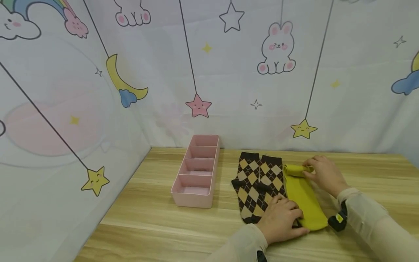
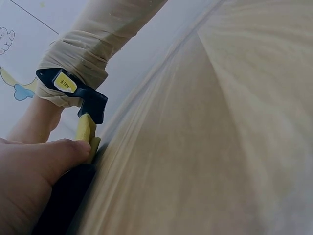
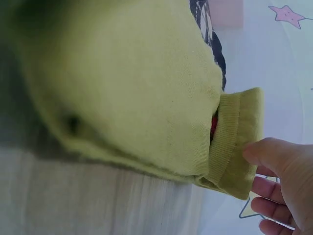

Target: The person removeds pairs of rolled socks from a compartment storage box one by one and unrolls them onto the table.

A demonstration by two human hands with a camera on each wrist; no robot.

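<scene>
A yellow-green sock [image 1: 306,203] lies flat on the table, its cuff end folded over at the far side. My right hand [image 1: 324,174] pinches that folded cuff [image 3: 239,142], thumb on top and fingers behind it in the right wrist view. My left hand [image 1: 282,220] rests near the toe end, across the yellow-green sock and the neighbouring argyle sock. In the left wrist view its thumb [image 2: 66,154] touches the yellow-green fabric. Left of it lies a pair of brown and tan argyle socks [image 1: 250,185], side by side, their near ends partly hidden by my left hand.
A pink divided box [image 1: 193,199] with several compartments stands left of the socks on the wood-grain table [image 1: 147,225]. A white cloth backdrop [image 1: 229,72] printed with stars and rabbits rises behind the table and along its left side.
</scene>
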